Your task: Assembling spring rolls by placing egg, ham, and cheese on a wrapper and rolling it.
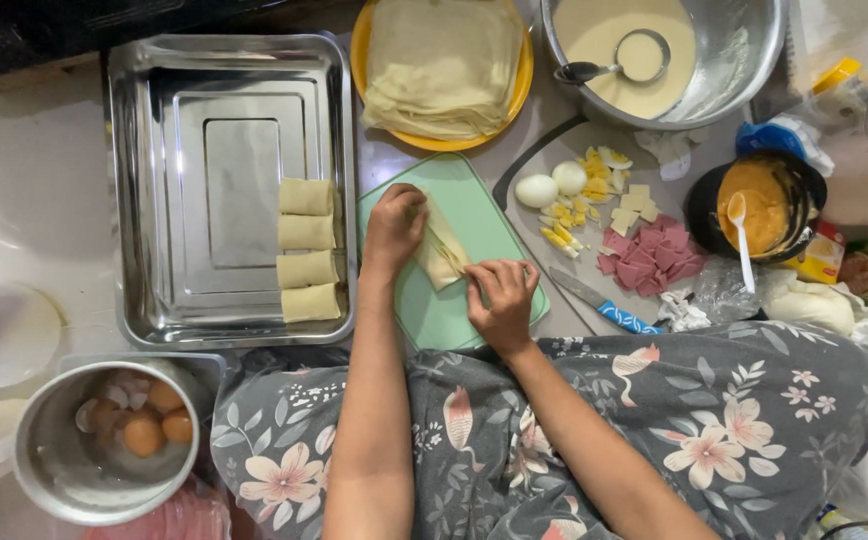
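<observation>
Four little rolled-up pale wraps (306,250) lie in a row at the right side of the shiny square metal tray (174,190) on our left, so we think four are done. Below the tray we see a round metal pot with brown eggs in water (114,435).

Next comes the flat light green cutting board (454,300) in the middle. On it lies the fifth thin pale wrap, half folded (442,255), touching the board. We judge this one is only part way made, with its sides folded in but not rolled up.

Our left hand (394,228) reaches up over the board, fingers curled down, pinching the top left edge of the wrap. Our right hand (504,300) sits lower, wrist bent, fingertips pressing and holding the bottom right edge. Both arms stretch out from our lap, over the grey flowered cloth (654,430).

Above the board a stack of flat pale wraps waits on a round yellow plate (442,70), so we think many are left to fill. Farther right we see a big metal bowl of creamy batter with a ladle (654,50), a grey board with cut boiled eggs and pink meat squares (614,225), a blue-handled knife (604,303), and a dark bowl of orange sauce with a white spoon (759,210).
</observation>
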